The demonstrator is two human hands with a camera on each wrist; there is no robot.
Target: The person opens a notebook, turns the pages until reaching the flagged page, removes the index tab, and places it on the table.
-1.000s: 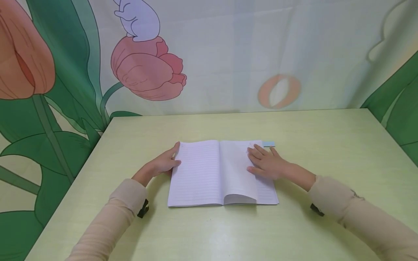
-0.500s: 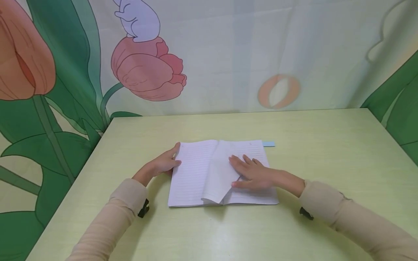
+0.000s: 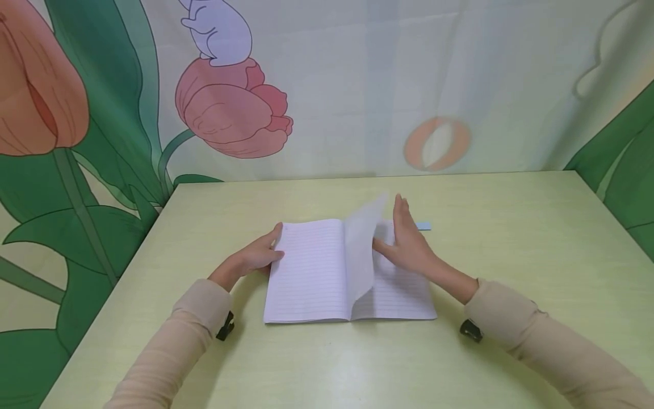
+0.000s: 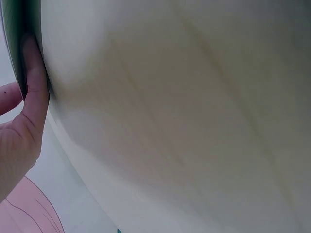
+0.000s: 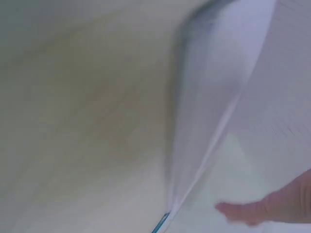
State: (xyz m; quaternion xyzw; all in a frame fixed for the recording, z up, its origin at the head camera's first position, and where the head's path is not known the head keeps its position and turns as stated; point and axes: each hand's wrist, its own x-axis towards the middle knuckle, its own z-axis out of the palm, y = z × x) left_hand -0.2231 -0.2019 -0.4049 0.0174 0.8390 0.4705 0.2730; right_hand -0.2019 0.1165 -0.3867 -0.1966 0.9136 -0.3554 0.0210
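Observation:
An open lined notebook (image 3: 306,278) lies on the table in the head view. My left hand (image 3: 254,255) grips its left edge, thumb on the page and fingers beneath. In the left wrist view, a finger (image 4: 36,82) lies against the dark green underside. One loose page (image 3: 361,250) stands up from the spine over the right half. Behind that page is my right hand (image 3: 409,244), fingers straight and raised, the thumb at the page's free edge. Whether the thumb touches it is unclear. Blurred right fingertips (image 5: 262,208) show beside the paper in the right wrist view.
A light blue strip (image 3: 424,226) sticks out past the notebook's upper right corner. The pale wooden table (image 3: 327,363) reaches back to a printed curtain (image 3: 327,85) with flowers. Black wrist devices, such as the right one (image 3: 471,330), hang under both cuffs.
The loose page swung left over the spine, then back to stand upright on the right side. My right hand moved left, then lifted and turned its fingers up. My left hand stays put.

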